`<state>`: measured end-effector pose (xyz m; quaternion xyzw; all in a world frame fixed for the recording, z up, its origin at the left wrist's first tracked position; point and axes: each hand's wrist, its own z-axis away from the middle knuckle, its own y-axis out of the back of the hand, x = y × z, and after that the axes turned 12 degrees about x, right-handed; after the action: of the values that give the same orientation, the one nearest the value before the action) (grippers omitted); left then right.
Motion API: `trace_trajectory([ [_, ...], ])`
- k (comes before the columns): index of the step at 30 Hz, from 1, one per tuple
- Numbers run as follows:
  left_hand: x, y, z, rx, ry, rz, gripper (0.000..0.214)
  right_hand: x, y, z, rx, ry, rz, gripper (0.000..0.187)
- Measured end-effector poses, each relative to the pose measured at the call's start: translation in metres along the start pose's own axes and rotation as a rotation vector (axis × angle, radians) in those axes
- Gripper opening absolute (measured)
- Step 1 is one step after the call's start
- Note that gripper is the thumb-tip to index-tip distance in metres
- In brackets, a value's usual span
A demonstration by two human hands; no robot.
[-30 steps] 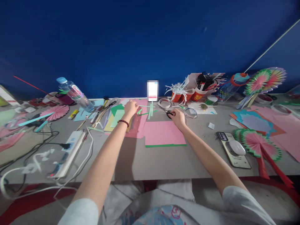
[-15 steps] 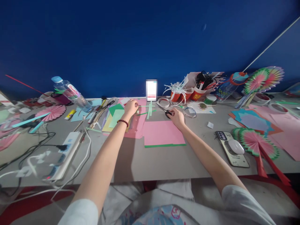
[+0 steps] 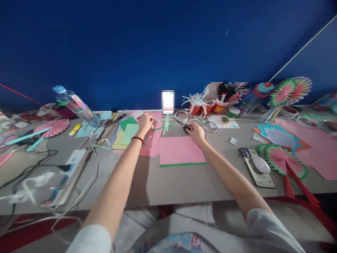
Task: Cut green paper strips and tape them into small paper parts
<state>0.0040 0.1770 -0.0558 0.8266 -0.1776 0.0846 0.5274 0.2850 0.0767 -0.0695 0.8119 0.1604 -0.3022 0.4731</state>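
Observation:
My left hand (image 3: pixel 146 123) is closed in a pinch above the stacked coloured papers, with a beaded bracelet on the wrist. A thin light green paper strip (image 3: pixel 162 120) runs right from its fingertips. My right hand (image 3: pixel 196 133) grips black-handled scissors (image 3: pixel 186 129), their blades pointing up and left; the fingers hide part of the handles. Between the hands, more green paper strips (image 3: pixel 166 127) hang or lie below a small blurred-out bright screen (image 3: pixel 167 102). Nearer me lies a pink sheet (image 3: pixel 182 150) with a green strip along its front edge.
Rolls of tape (image 3: pixel 181 115) and red paper cups (image 3: pixel 195 109) stand behind my right hand. To the right are a phone (image 3: pixel 257 168) under a white mouse, and a pleated paper fan (image 3: pixel 284 160). A power strip (image 3: pixel 68 179) with cables and a tilted bottle (image 3: pixel 79 105) are left.
The camera view has turned slightly, so everything sits a little further left. Both hands stay in nearly the same places, the scissors still in my right.

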Motion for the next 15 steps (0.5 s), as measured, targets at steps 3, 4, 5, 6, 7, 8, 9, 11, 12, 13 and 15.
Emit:
trace_trajectory([
  [3,0.000,-0.003,0.001,0.027,0.012,0.012,0.016,-0.003,0.002,-0.001,-0.016,-0.020,0.022,0.016],
  [4,0.000,-0.004,0.001,0.035,0.016,0.018,0.015,-0.004,0.003,-0.001,-0.030,-0.027,0.036,0.016],
  [5,0.000,-0.004,0.001,0.042,0.021,0.025,0.015,-0.005,0.005,-0.002,-0.047,-0.030,0.051,0.017],
  [6,0.000,-0.005,0.001,0.048,0.026,0.032,0.015,-0.006,0.007,-0.003,-0.062,-0.031,0.069,0.017],
  [7,0.000,-0.005,0.000,0.052,0.031,0.041,0.015,-0.006,0.009,-0.004,-0.080,-0.033,0.088,0.016],
  [8,-0.001,-0.005,0.000,0.054,0.035,0.051,0.014,-0.006,0.011,-0.005,-0.095,-0.034,0.108,0.016],
  [9,-0.001,-0.005,-0.001,0.054,0.039,0.063,0.014,-0.005,0.013,-0.006,-0.109,-0.032,0.129,0.016],
  [11,-0.003,-0.003,-0.002,0.046,0.039,0.094,0.014,-0.003,0.015,-0.009,-0.131,-0.016,0.163,0.015],
  [12,-0.005,-0.001,-0.002,0.039,0.037,0.111,0.016,-0.002,0.016,-0.010,-0.142,-0.005,0.171,0.015],
  [13,-0.006,0.002,-0.001,0.033,0.033,0.129,0.020,-0.001,0.016,-0.011,-0.150,0.005,0.172,0.015],
  [15,-0.008,0.008,0.000,0.026,0.025,0.160,0.033,0.001,0.014,-0.012,-0.154,0.012,0.160,0.015],
])
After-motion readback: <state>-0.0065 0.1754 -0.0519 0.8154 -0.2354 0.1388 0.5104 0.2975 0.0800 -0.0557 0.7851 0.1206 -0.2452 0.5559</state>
